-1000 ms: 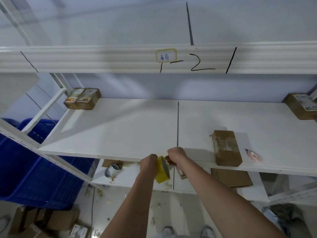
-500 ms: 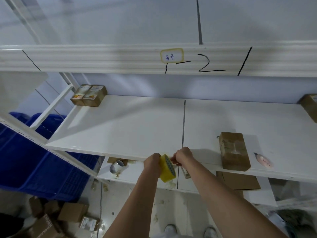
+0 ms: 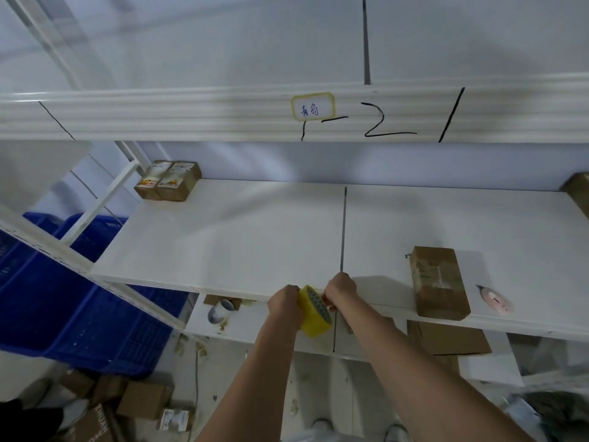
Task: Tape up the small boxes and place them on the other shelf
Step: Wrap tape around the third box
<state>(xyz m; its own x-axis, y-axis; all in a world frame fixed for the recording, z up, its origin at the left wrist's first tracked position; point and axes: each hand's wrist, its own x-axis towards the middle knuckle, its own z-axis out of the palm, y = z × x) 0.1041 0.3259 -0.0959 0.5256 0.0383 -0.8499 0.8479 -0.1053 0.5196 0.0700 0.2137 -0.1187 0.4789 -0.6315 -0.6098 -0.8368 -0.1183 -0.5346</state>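
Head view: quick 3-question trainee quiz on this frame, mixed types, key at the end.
1. True or false: the brown box on the white shelf lies left of the pink cutter.
2. Which hand grips the yellow tape roll? A left hand B right hand C neither
3. Fill in: the two printed boxes sit at the shelf's far ____ corner.

Key: 1 true; 2 A; 3 left.

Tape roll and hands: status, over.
Left hand grips the yellow tape roll; right hand pinches at its edge. Brown box waits on the shelf, untouched. Nothing blocking.
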